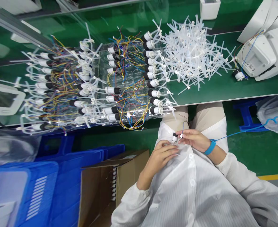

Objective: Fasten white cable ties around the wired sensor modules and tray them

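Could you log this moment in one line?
left hand: at black-and-white part | right hand: beside it, blue wristband | bench: white strip pile

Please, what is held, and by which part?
A small black-and-white cylinder, seemingly by its white end in the left hand; what the right hand grips is unclear.

A small cylinder point(174, 137), black at its upper end and white below, stands roughly upright over a seated person's lap point(207, 118), its lower part hidden from me. Just to its right is a tiny white plug point(181, 136); a thin blue wire point(183, 125) loops above.
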`<act>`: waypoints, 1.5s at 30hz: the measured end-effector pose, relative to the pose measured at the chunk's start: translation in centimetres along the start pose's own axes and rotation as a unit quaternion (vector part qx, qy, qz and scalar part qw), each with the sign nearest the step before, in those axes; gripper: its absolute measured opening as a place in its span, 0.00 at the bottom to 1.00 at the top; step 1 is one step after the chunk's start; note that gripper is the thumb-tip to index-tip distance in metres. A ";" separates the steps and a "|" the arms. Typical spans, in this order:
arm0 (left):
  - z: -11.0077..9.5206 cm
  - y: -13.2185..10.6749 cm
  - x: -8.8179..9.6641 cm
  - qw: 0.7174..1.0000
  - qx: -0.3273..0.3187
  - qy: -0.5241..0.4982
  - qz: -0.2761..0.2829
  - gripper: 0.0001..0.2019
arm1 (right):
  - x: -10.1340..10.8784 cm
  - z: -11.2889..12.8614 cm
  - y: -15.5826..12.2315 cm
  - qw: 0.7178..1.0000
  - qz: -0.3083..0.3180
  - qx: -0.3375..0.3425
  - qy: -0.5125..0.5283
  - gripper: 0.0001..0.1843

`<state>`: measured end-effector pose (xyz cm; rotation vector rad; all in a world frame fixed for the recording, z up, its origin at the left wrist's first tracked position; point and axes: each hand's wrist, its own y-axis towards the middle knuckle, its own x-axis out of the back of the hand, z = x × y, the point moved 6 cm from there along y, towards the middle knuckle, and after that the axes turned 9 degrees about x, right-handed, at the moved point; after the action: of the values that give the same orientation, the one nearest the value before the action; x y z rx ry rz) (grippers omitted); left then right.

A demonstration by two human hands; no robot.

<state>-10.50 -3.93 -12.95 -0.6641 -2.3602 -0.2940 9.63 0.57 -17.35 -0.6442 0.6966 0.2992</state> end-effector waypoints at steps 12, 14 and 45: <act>0.4 1.4 0.2 0.971 0.163 -0.040 -0.170 0.13 | 0.3 0.0 0.2 0.999 -0.028 -0.011 -0.015 0.24; 0.3 1.9 0.2 0.963 0.182 -0.060 -0.188 0.11 | 0.2 -0.1 0.2 0.999 -0.034 -0.019 -0.011 0.25; 1.8 2.6 -1.5 0.891 0.279 -0.285 -0.216 0.04 | 0.1 -1.2 1.1 0.998 -0.010 0.012 -0.062 0.27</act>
<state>-9.10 -1.63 -15.18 0.0859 -2.9383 0.4542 8.53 0.66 -18.62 -0.6042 0.5743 0.3085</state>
